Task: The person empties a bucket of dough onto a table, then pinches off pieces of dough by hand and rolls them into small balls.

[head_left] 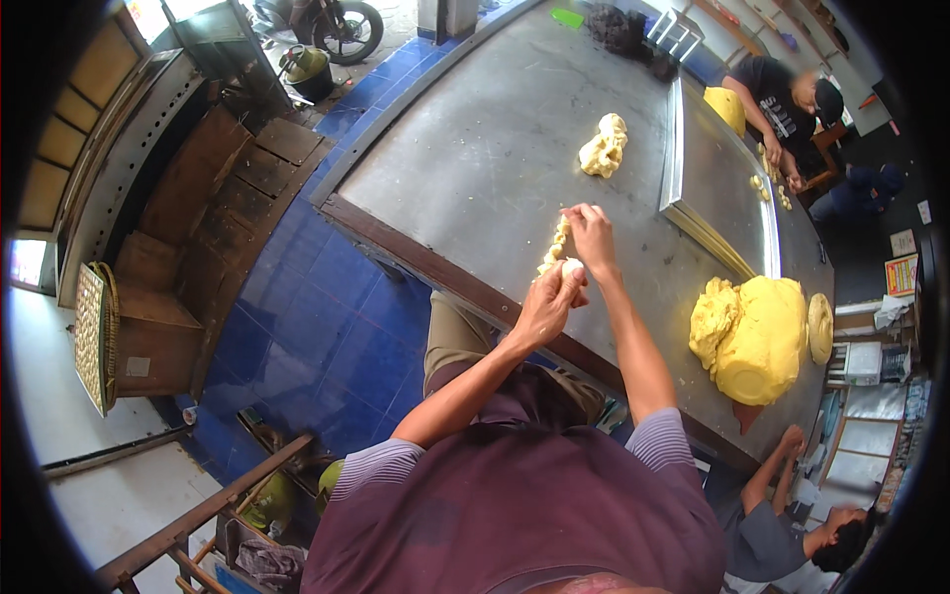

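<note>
My left hand [547, 305] is closed near the table's front edge, with a pale bit of dough [571, 265] showing at its thumb. Just beyond it, my right hand [593, 242] bends over the steel tabletop, its fingers drawn together; what they hold, if anything, is hidden. A short row of small yellow dough pieces [557, 242] lies beside my hands, its far end by my right fingertips. Farther off on the metal rests an uneven dough lump [604, 147], apart from both hands.
A big yellow dough mass [762, 342] sits to the right, next to a round dough disc [820, 329]. A metal-framed tray [727, 178] lies across the table. One co-worker [777, 109] handles dough pieces at the far right; another person [782, 525] is at the lower right.
</note>
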A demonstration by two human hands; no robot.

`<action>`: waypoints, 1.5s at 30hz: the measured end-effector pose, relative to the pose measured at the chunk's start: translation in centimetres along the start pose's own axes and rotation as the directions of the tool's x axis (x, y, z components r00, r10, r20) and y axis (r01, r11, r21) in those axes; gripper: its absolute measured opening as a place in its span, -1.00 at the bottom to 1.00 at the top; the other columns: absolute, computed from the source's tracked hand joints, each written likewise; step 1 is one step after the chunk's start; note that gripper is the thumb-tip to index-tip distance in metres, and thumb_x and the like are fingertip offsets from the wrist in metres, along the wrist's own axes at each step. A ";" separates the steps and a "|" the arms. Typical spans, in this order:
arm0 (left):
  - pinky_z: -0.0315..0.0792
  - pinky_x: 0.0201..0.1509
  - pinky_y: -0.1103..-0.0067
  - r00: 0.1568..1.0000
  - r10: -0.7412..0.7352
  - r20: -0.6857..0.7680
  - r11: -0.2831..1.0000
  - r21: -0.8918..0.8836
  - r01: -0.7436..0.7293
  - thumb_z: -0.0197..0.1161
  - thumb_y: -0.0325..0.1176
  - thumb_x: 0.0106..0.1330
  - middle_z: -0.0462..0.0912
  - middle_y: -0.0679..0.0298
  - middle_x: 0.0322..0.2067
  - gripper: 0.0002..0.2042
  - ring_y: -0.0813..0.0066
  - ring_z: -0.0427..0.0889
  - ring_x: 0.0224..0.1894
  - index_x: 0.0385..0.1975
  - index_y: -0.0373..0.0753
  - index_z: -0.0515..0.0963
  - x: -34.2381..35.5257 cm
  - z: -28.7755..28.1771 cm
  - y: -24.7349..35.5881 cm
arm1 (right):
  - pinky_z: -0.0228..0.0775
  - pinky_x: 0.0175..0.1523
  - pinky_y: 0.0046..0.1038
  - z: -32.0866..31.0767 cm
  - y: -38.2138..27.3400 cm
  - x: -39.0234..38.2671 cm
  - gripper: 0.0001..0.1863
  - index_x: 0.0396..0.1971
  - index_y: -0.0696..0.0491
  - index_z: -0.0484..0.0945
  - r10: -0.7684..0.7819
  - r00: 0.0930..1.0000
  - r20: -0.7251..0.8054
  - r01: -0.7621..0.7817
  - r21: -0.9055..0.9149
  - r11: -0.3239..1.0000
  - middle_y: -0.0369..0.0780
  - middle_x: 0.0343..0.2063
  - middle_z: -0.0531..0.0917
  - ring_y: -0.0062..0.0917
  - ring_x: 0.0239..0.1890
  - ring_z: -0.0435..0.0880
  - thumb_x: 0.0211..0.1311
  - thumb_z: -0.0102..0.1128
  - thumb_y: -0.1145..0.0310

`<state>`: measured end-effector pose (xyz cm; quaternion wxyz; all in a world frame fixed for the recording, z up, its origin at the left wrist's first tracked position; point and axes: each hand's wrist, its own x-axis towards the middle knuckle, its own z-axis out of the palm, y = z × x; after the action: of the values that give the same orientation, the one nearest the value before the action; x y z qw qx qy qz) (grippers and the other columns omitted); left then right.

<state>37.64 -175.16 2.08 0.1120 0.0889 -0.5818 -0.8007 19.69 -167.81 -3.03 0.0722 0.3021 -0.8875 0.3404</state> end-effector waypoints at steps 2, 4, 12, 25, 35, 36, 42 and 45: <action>0.30 -0.43 0.66 0.995 -0.091 -0.039 0.995 -0.044 0.089 -0.11 -0.15 0.52 0.49 0.33 -0.48 -0.65 0.70 0.42 -0.48 -0.27 -0.31 0.49 0.5 -1.2 -0.5 | 0.46 -0.21 -0.31 -1.1 -2.4 -0.7 -0.76 -0.23 0.10 0.66 0.013 0.995 -0.100 -0.009 0.037 0.999 -0.09 -0.38 0.63 -0.24 -0.33 0.63 0.31 0.18 0.25; 0.29 -0.44 0.67 0.997 -0.044 -0.067 0.984 -0.176 0.031 -0.14 -0.14 0.53 0.43 0.36 -0.52 -0.64 0.69 0.37 -0.53 -0.20 -0.31 0.50 1.1 -1.7 -0.4 | 0.46 -0.23 -0.36 -3.5 -4.8 -2.0 -0.76 -0.22 0.11 0.66 0.021 0.998 -0.061 -0.010 0.173 0.985 -0.10 -0.40 0.63 -0.28 -0.35 0.64 0.32 0.17 0.26; 0.22 -0.57 0.70 0.990 -0.140 -0.011 0.989 -0.057 0.139 -0.08 -0.09 0.52 0.32 0.45 -0.61 -0.65 0.71 0.28 -0.61 -0.20 -0.29 0.47 2.8 -0.2 -1.2 | 0.43 -0.25 -0.38 -8.6 -8.7 -6.2 -0.71 -0.28 0.19 0.56 -0.053 0.985 0.163 -0.005 0.336 0.942 -0.08 -0.43 0.63 -0.29 -0.39 0.62 0.36 0.13 0.22; 0.32 -0.41 0.67 0.996 0.092 0.010 0.987 0.132 -0.093 -0.06 -0.14 0.51 0.45 0.36 -0.56 -0.65 0.68 0.47 -0.48 -0.46 -0.25 0.42 0.1 0.4 0.4 | 0.42 -0.22 -0.22 1.1 -0.2 1.6 -0.65 -0.39 0.19 0.48 0.036 0.997 -0.063 -0.032 0.061 0.998 -0.04 -0.39 0.60 -0.14 -0.36 0.59 0.34 0.13 0.15; 0.25 -0.57 0.66 0.996 -0.027 -0.084 0.976 -0.219 0.008 -0.10 -0.13 0.52 0.29 0.46 -0.65 -0.64 0.71 0.30 -0.62 -0.04 -0.30 0.49 0.8 -1.9 -1.3 | 0.44 -0.27 -0.35 -7.1 -8.6 -4.7 -0.74 -0.12 0.10 0.63 0.027 0.979 0.204 -0.119 0.454 0.883 -0.12 -0.47 0.61 -0.35 -0.41 0.62 0.34 0.16 0.25; 0.26 -0.57 0.66 0.997 -0.024 -0.067 0.978 -0.211 0.009 -0.09 -0.14 0.52 0.30 0.46 -0.64 -0.65 0.72 0.30 -0.61 -0.02 -0.29 0.47 0.6 -1.2 -1.1 | 0.43 -0.28 -0.37 -7.9 -8.9 -5.8 -0.74 -0.13 0.09 0.63 -0.013 0.981 0.193 -0.068 0.407 0.911 -0.12 -0.47 0.60 -0.36 -0.42 0.62 0.34 0.16 0.25; 0.18 -0.58 0.74 0.956 -0.241 0.169 0.935 -0.225 0.275 -0.07 -0.09 0.52 0.28 0.51 -0.61 -0.70 0.78 0.24 -0.62 -0.34 -0.18 0.37 -1.4 -0.4 -1.4 | 0.38 -0.35 -0.36 -9.3 -9.9 -10.1 -0.78 -0.24 0.15 0.54 -0.054 0.989 0.139 0.019 0.241 0.970 -0.10 -0.50 0.57 -0.31 -0.45 0.60 0.35 0.14 0.28; 0.09 -0.59 0.74 0.961 -0.213 0.176 0.947 -0.206 0.247 -0.08 -0.09 0.52 0.25 0.53 -0.61 -0.67 0.79 0.16 -0.62 -0.43 -0.17 0.37 -3.2 0.3 -2.9 | 0.35 -0.40 -0.30 -7.4 -8.3 -11.9 -0.73 -0.32 0.18 0.48 0.004 0.997 0.081 -0.023 0.238 0.971 -0.10 -0.59 0.53 -0.26 -0.52 0.57 0.39 0.07 0.24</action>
<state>40.43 -173.07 -0.55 -0.0174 0.0821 -0.4792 -0.8737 33.59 -162.04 3.28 -0.0025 0.3160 -0.8442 0.4329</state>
